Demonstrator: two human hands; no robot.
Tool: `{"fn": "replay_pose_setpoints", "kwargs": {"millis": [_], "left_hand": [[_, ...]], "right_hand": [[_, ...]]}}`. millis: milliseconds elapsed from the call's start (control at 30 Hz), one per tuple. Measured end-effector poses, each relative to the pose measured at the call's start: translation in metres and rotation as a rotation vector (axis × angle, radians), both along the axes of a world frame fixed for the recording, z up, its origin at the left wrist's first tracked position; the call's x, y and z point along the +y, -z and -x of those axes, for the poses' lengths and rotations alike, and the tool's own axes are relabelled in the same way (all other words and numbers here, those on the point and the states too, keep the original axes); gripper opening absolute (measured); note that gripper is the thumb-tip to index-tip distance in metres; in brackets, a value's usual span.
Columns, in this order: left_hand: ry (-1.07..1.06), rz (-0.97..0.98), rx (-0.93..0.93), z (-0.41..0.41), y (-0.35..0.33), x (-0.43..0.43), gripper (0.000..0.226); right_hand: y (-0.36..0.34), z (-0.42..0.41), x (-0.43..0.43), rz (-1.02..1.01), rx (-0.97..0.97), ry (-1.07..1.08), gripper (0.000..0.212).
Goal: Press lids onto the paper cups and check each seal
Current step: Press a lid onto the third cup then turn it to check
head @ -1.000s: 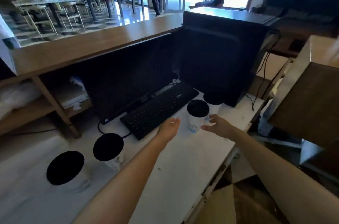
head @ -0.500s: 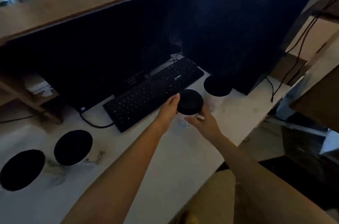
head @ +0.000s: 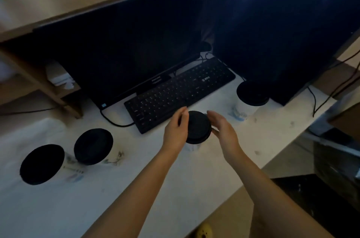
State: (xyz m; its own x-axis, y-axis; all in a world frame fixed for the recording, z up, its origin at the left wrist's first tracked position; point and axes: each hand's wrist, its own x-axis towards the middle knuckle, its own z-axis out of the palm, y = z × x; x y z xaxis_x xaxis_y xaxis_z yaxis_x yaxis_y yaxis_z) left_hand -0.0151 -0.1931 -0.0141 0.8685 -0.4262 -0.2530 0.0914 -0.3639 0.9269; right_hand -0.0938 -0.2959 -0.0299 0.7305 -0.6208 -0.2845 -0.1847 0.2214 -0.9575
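Note:
A white paper cup with a black lid (head: 198, 127) stands on the white counter (head: 136, 189), just in front of the keyboard. My left hand (head: 175, 130) presses against the lid's left edge with curled fingers. On the lid's right side is my right hand (head: 223, 130), its thumb touching the rim and its fingers stretched out. Most of the cup's body is hidden under the lid and my hands. Another lidded cup (head: 251, 99) stands at the right. Two more lidded cups (head: 93, 146) (head: 41, 163) stand at the left.
A black keyboard (head: 179, 93) lies behind the held cup, with a dark monitor (head: 116, 52) behind it and a black computer case (head: 282, 33) at the right. Cables hang off the counter's right edge. A wooden shelf (head: 39, 85) stands at the left.
My view has dropped down and closer to the counter. Both hands reached the middle cup and closed around its lid; the cup now sits a little nearer to me.

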Motion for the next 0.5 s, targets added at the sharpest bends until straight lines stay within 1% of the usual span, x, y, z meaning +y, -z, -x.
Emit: {"fn": "replay_pose_setpoints", "kwargs": {"millis": [33, 67, 133, 167, 300, 400, 500], "left_hand": [[-0.013, -0.022, -0.045, 0.003, 0.002, -0.003, 0.035], [-0.029, -0.029, -0.063, 0.005, 0.004, -0.006, 0.033], [-0.050, -0.014, -0.049, 0.006, 0.009, -0.008, 0.030], [-0.050, -0.003, -0.043, 0.005, 0.010, -0.009, 0.030], [-0.045, 0.026, -0.064, 0.003, 0.012, -0.010, 0.030], [0.021, 0.009, -0.038, -0.001, 0.011, -0.006, 0.033], [0.123, 0.021, 0.049, -0.010, 0.001, -0.002, 0.038]], "right_hand": [[-0.006, -0.012, 0.002, 0.048, 0.051, -0.034, 0.034], [-0.008, -0.022, 0.005, 0.145, 0.103, -0.079, 0.038], [-0.005, -0.031, 0.008, 0.367, 0.140, -0.089, 0.035], [-0.002, -0.032, 0.009, 0.411, 0.134, -0.079, 0.033], [0.008, -0.035, 0.008, 0.404, 0.122, -0.052, 0.030], [0.005, -0.035, 0.012, 0.375, 0.130, -0.031, 0.030], [-0.006, -0.027, 0.019, 0.217, 0.123, 0.032, 0.032]]}}
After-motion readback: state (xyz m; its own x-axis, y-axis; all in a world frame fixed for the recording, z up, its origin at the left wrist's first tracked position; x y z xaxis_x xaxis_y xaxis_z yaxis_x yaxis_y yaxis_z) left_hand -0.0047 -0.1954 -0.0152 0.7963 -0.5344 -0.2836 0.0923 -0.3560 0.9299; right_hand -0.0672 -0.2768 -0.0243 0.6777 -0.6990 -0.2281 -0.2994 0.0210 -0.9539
